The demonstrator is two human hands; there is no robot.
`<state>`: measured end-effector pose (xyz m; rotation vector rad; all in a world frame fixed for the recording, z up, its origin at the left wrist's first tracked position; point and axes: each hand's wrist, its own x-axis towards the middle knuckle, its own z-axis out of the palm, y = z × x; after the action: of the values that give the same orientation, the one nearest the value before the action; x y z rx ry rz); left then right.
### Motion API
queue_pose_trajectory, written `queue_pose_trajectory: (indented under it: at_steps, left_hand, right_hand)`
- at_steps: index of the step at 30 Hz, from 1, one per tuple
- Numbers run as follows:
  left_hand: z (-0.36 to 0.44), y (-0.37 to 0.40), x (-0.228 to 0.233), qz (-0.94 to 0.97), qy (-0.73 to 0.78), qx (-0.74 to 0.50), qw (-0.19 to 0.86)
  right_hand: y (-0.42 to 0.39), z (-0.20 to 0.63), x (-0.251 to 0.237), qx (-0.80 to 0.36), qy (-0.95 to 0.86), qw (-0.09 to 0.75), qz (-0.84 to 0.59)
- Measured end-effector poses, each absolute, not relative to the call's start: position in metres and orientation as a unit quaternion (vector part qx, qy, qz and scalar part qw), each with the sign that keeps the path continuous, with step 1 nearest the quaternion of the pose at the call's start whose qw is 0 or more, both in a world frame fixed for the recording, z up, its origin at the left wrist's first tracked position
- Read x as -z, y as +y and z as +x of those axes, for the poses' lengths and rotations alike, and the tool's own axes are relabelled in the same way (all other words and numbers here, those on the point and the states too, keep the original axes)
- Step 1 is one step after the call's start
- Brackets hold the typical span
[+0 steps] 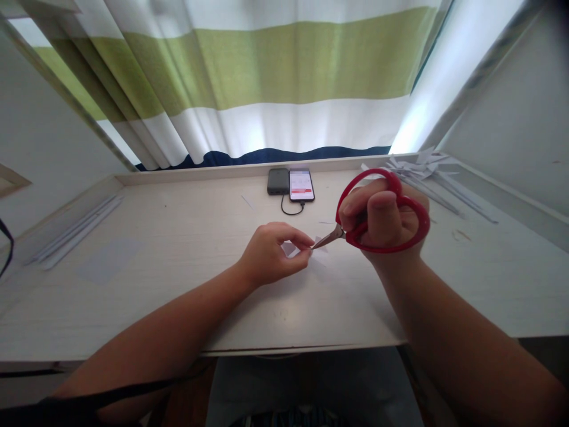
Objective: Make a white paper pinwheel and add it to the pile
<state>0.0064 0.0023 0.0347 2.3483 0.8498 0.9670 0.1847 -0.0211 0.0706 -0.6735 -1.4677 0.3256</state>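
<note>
Because the left hand (267, 255) pinches a small piece of white paper (290, 248) between thumb and fingers, the paper appears steadied for the blades. The right hand (386, 222) grips red-handled scissors (341, 232), digits through the loops, presumably for control; the tips point at the left hand's pinch. Whether the blades are fully together cannot be told. Beyond the hands, a phone (301, 185) and a dark box (278, 181) sit side by side, apparently clear of the work. Paper strips (427, 168) lie beyond the right hand.
</note>
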Motion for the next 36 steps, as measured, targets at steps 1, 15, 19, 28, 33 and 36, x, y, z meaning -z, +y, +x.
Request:
queue_pose_trajectory:
  at_steps: [1, 15, 19, 28, 33, 36]
  left_hand:
    - [0.006, 0.002, -0.034, 0.848, 0.314, -0.353, 0.239]
    - [0.004, 0.007, -0.029, 0.816, 0.338, -0.353, 0.307]
    - [0.003, 0.01, -0.03, 0.825, 0.33, -0.356, 0.288]
    - [0.001, 0.014, -0.031, 0.831, 0.339, -0.376, 0.231]
    - [-0.001, 0.016, -0.03, 0.828, 0.353, -0.377, 0.219]
    - [-0.001, 0.018, -0.029, 0.824, 0.356, -0.384, 0.218]
  right_hand:
    - [-0.021, 0.184, -0.071, -0.142, -0.649, 0.684, -0.301]
    - [-0.013, 0.2, -0.073, -0.009, -0.678, 0.612, -0.407]
    - [0.003, 0.207, -0.062, 0.062, -0.725, 0.441, -0.526]
    - [0.032, 0.232, -0.041, 0.013, -0.725, 0.129, -0.676]
    - [0.032, 0.238, -0.041, -0.036, -0.729, 0.017, -0.684]
    - [0.029, 0.241, -0.041, -0.052, -0.719, -0.002, -0.693]
